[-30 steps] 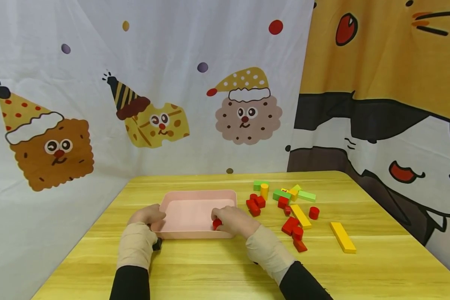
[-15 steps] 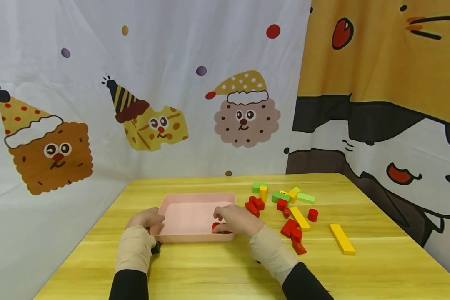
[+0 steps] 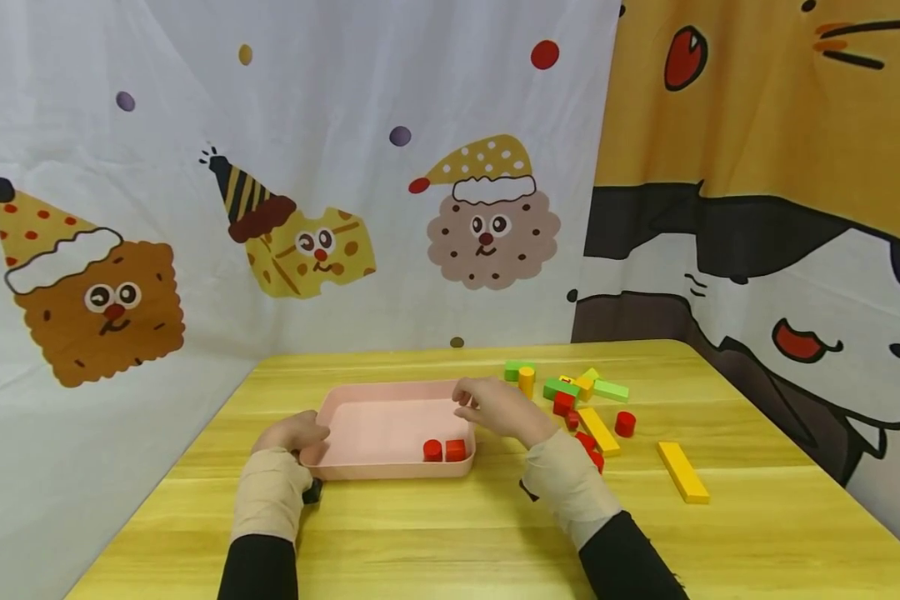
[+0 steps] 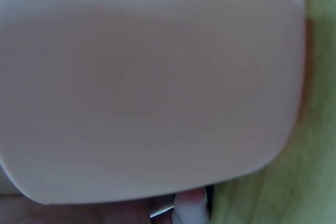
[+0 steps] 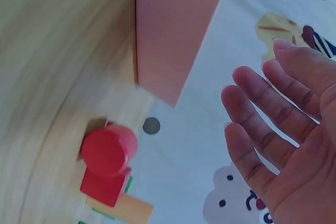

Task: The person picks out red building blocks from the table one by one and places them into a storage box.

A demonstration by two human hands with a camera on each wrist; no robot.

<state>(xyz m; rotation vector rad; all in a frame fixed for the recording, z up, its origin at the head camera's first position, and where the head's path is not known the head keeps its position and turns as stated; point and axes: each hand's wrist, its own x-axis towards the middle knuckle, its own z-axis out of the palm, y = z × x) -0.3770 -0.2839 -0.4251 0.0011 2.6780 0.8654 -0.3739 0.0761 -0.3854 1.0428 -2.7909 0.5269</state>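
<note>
A shallow pink tray (image 3: pixel 382 471) sits on the table, with a red cylinder block (image 3: pixel 432 451) and a red cube-like block (image 3: pixel 455 450) in its front right corner. At the tray's left end, my left hand (image 3: pixel 292 433) grips the rim; the left wrist view shows mostly blurred pink tray (image 4: pixel 157 87), with fingers low at its edge. My right hand (image 3: pixel 504 408) hovers by the tray's right end, holding nothing. In the right wrist view that hand (image 5: pixel 283 124) has its fingers spread and relaxed, palm showing, beside the tray wall (image 5: pixel 178 24).
Right of the tray lie loose blocks: a red block (image 3: pixel 563 404), a red cylinder (image 3: pixel 626 424), a long yellow block (image 3: pixel 682 472), a yellow cylinder (image 3: pixel 526 382) and several green ones, including a green block (image 3: pixel 560 389). My right hand and wrist hide some red blocks. A printed curtain (image 3: pixel 390 317) hangs behind.
My right hand let go of a red block inside the tray and rose to the right. Two red blocks now show in the corner. My left hand stays at the rim.
</note>
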